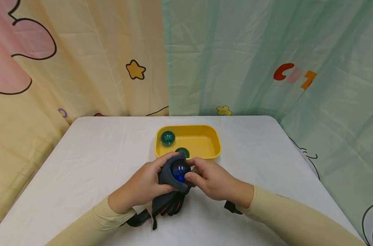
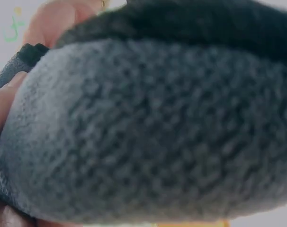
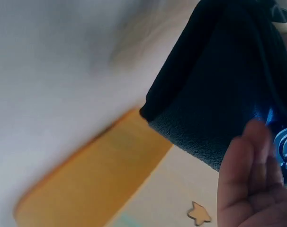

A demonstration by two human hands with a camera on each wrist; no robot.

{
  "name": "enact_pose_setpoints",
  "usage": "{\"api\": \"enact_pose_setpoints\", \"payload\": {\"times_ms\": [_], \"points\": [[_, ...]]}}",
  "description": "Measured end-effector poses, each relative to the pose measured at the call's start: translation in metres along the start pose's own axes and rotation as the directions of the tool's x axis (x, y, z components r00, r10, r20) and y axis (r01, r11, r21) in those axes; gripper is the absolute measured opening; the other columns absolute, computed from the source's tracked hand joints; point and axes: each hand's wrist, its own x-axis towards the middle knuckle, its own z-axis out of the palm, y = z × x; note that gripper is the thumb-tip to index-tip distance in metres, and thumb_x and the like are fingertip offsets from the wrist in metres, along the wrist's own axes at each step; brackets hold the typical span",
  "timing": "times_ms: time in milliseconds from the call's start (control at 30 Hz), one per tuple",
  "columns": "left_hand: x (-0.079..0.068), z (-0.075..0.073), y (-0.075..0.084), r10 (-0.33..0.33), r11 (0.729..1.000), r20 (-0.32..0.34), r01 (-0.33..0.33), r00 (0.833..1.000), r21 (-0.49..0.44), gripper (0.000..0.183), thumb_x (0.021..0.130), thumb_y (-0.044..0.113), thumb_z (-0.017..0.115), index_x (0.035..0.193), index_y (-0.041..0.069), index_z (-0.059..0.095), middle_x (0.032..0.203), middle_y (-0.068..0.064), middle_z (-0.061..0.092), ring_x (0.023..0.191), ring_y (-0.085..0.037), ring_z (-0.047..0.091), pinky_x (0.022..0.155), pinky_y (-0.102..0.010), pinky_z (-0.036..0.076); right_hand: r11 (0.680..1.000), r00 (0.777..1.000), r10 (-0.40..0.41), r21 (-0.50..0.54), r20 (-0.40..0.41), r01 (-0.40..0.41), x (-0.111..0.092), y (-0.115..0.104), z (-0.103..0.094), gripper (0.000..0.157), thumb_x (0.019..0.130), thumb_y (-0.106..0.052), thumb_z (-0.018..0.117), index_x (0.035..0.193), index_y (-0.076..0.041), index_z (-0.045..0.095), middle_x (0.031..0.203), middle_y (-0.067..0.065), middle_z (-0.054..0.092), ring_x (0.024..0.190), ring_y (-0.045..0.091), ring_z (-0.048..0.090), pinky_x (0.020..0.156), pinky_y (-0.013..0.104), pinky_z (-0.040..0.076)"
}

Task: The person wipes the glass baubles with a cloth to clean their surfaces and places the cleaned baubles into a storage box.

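My left hand (image 1: 143,184) grips the grey fleece cuff of a dark glove (image 1: 166,176), spreading its mouth between thumb and fingers. A shiny blue ball (image 1: 179,168) sits in that mouth, partly inside the cuff. My right hand (image 1: 214,179) pinches the ball at its right side, thumb on the front. The right wrist view has its fingers (image 3: 257,151) against the blue surface beside the cuff. Black glove fingers (image 1: 172,205) hang below my left hand. Grey fleece (image 2: 148,137) fills most of the left wrist view and hides the ball there.
Just beyond my hands stands a yellow tray (image 1: 202,141) holding a teal ball (image 1: 168,138) at its left and a green ball (image 1: 182,152) near its front wall, partly hidden by the cuff. White cloth covers the table (image 1: 106,147). Printed curtains (image 1: 223,61) hang behind.
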Motion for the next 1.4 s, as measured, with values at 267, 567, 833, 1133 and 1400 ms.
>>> {"api": "enact_pose_setpoints", "payload": {"times_ms": [267,567,833,1133,1400], "points": [[0.0006,-0.0027,0.0019,0.001,0.997,-0.024,-0.002,1.000,-0.071,0.086,0.084,0.012,0.089,0.158,0.015,0.044,0.147,-0.005,0.064,0.128,-0.022,0.066,0.107,-0.030,0.053,0.921,0.980,-0.196,-0.341,0.014,0.189,-0.0025,-0.0035,-0.0046,0.069,0.101,-0.016,0.072,0.159,-0.010,0.036,0.132,0.007,0.072,0.111,0.018,0.073,0.101,0.036,0.059],[0.0003,0.0002,0.0041,0.013,0.999,-0.003,-0.013,1.000,-0.033,0.081,0.086,0.016,0.088,0.156,0.016,0.047,0.140,-0.005,0.069,0.120,-0.019,0.069,0.103,-0.031,0.056,0.991,0.999,-0.045,-0.126,-0.024,0.042,-0.0036,-0.0015,-0.0012,0.049,0.105,-0.032,0.065,0.142,-0.002,0.053,0.102,0.000,0.077,0.085,0.008,0.068,0.082,0.025,0.060],[-0.0009,-0.0029,0.0066,0.001,0.996,-0.041,-0.005,0.999,-0.084,0.086,0.083,0.013,0.090,0.157,0.018,0.046,0.147,-0.001,0.065,0.130,-0.019,0.065,0.109,-0.028,0.051,0.979,0.988,-0.151,-0.146,-0.030,0.145,-0.0064,-0.0076,-0.0025,0.070,0.104,-0.020,0.069,0.160,-0.006,0.030,0.123,0.005,0.074,0.103,0.012,0.072,0.090,0.028,0.061],[0.0004,-0.0021,0.0057,-0.020,0.989,0.002,0.020,1.000,-0.145,0.085,0.085,0.009,0.088,0.157,0.018,0.044,0.146,-0.005,0.065,0.124,-0.019,0.068,0.103,-0.023,0.054,0.890,0.977,-0.212,-0.418,-0.027,0.182,-0.0042,-0.0044,-0.0073,0.057,0.101,-0.026,0.071,0.149,-0.005,0.048,0.111,0.001,0.078,0.094,0.013,0.073,0.089,0.030,0.061],[0.0009,0.0006,0.0051,-0.005,0.997,-0.012,0.004,1.000,-0.077,0.084,0.084,0.014,0.090,0.156,0.016,0.046,0.143,-0.005,0.067,0.124,-0.021,0.067,0.106,-0.028,0.053,0.999,0.998,-0.038,-0.029,-0.044,0.036,-0.0031,-0.0016,-0.0017,0.049,0.108,-0.030,0.061,0.147,-0.002,0.049,0.104,0.000,0.077,0.088,0.008,0.068,0.081,0.025,0.059]]}}
